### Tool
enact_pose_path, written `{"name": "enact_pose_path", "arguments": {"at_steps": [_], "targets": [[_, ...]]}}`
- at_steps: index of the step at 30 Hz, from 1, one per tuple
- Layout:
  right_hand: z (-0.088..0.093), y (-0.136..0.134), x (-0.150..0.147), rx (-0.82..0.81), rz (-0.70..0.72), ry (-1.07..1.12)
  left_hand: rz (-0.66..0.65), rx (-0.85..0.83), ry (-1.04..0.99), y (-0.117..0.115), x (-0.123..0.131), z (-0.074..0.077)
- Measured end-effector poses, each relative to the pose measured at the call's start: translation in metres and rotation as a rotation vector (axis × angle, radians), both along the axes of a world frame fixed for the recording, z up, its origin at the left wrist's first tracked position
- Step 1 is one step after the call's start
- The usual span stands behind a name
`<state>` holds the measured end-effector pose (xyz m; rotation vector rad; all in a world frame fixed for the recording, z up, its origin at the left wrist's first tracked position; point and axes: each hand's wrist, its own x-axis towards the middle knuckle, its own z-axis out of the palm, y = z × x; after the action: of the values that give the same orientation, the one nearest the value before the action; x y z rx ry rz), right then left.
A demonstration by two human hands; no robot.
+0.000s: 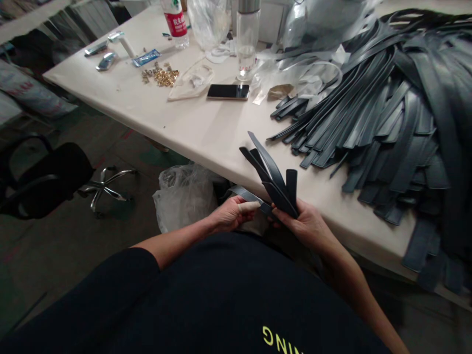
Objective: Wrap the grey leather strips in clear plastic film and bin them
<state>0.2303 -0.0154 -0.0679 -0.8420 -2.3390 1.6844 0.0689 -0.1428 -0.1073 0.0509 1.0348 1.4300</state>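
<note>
My right hand (308,223) is closed around several dark leather straps (280,191), whose ends fan up over the table's front edge. Between the thumb and fingers of my left hand (236,212) is a single dark strap (246,193), just below the edge and beside the bundle. A pale wrap covers part of one finger or the thumb on that hand. To the right, a large heap of similar dark straps (391,118) spreads over the table, some hanging past its edge. The far ends of the held straps are partly hidden by my hands.
On the white table (206,132) lie a phone (228,92) and a pile of small brass-coloured pieces (165,76). A glass bottle (247,44) and a red-labelled plastic bottle (176,24) stand behind. A plastic bag (186,196) is under the edge; an office chair (47,177) stands left.
</note>
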Motion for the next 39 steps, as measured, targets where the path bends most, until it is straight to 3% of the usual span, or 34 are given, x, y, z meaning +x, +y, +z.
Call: {"name": "enact_pose_path", "arguments": {"at_steps": [9, 13, 21, 25, 30, 36, 39], "targets": [[0.015, 0.014, 0.048, 0.066, -0.063, -0.148, 0.132, 0.020, 0.031, -0.003, -0.019, 0.000], [0.017, 0.009, 0.056, 0.094, -0.144, -0.128, 0.106, 0.012, 0.024, -0.002, -0.017, 0.002], [0.006, -0.004, 0.023, 0.148, -0.027, -0.045, -0.062, -0.006, -0.022, 0.003, 0.005, 0.003], [0.002, -0.006, 0.007, 0.030, -0.020, 0.029, -0.099, 0.030, -0.053, 0.003, 0.008, 0.004], [0.005, 0.003, 0.008, -0.124, -0.214, 0.193, -0.115, 0.065, -0.140, -0.001, 0.002, 0.015], [0.001, -0.013, 0.011, -0.157, -0.033, 0.291, -0.145, 0.074, -0.255, 0.000, 0.004, 0.018], [-0.010, -0.021, 0.009, -0.072, -0.060, 0.307, -0.172, 0.076, -0.300, 0.000, 0.007, 0.013]]}}
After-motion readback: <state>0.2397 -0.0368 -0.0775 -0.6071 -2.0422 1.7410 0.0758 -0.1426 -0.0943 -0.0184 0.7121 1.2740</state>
